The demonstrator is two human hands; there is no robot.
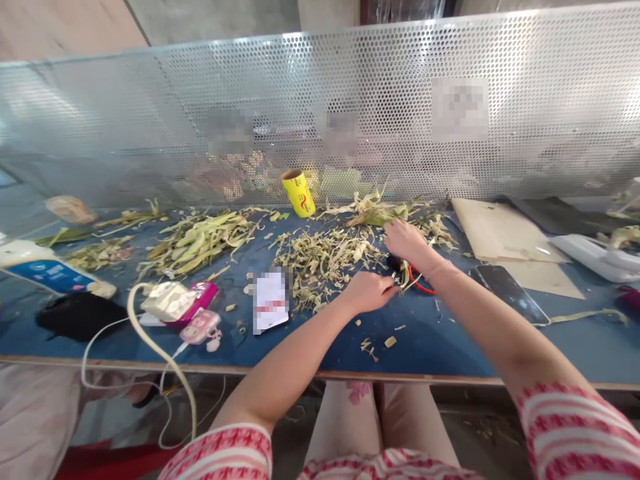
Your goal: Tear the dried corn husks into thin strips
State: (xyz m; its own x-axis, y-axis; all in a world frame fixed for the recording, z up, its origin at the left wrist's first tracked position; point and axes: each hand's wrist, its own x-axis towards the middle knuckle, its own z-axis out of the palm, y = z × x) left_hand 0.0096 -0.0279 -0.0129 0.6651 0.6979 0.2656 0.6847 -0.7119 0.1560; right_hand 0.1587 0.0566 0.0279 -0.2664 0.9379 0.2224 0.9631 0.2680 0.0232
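Observation:
My right hand (pixel 409 243) is closed, its curled fingers at the edge of a heap of long dried plant leaves (pixel 383 212). Nearer to me, my left hand (pixel 371 292) has its thumb and fingers pressed together beside some pale dried strips (pixel 404 275); what they hold is too small to make out. Between my hands lies a dark object (pixel 396 263), partly hidden, with a red loop (pixel 424 287) showing under my right wrist. Short dried plant pieces (pixel 320 260) spread in a pile left of my hands.
A phone with white paper (pixel 271 301) lies left of my left arm, a dark phone (pixel 513 293) right of my right arm. A yellow tube (pixel 299 193) stands by the perforated metal screen (pixel 380 100). Cardboard (pixel 500 230) lies right; cables (pixel 170 363) hang over the front edge.

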